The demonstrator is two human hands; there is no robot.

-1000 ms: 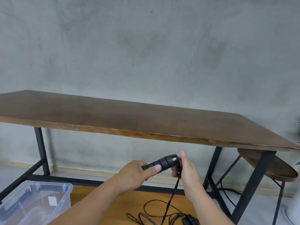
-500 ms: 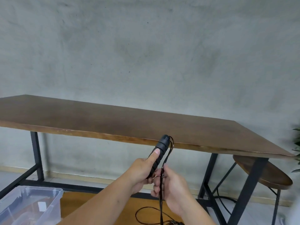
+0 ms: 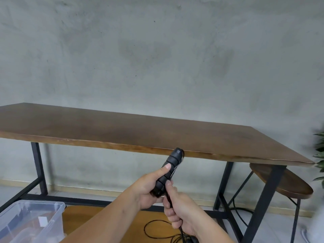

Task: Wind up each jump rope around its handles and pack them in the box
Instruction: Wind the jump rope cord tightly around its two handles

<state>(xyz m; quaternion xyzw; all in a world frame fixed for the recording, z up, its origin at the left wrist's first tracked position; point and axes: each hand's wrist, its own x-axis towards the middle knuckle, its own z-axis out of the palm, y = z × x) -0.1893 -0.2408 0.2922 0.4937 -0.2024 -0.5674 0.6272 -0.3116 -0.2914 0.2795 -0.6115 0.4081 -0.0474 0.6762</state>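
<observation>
1. The left hand (image 3: 149, 188) is wrapped around a black handle (image 3: 169, 170), thumb laid along it, holding it tilted up toward the front edge of the desk (image 3: 122, 134).
2. The right hand (image 3: 182, 211) sits just below, fingers curled around the black rope (image 3: 154, 228), which runs down from the handle through the fist.
3. The winding looks barely begun: most of the rope lies in loose loops on the floor below the hands, and I cannot tell whether any turns are on the handle yet.
4. A dark shape at the bottom edge, by the right wrist, may be the second handle; it is too cut off to be sure.
5. The clear plastic box (image 3: 57, 218) stands on the floor at the lower left, well apart from the hands. Something lies inside, but I cannot make out what.
6. Nothing blocks the way to the box. A stool (image 3: 287, 185) stands under the desk at the right, and the loose loops could snag on the desk's black legs.
</observation>
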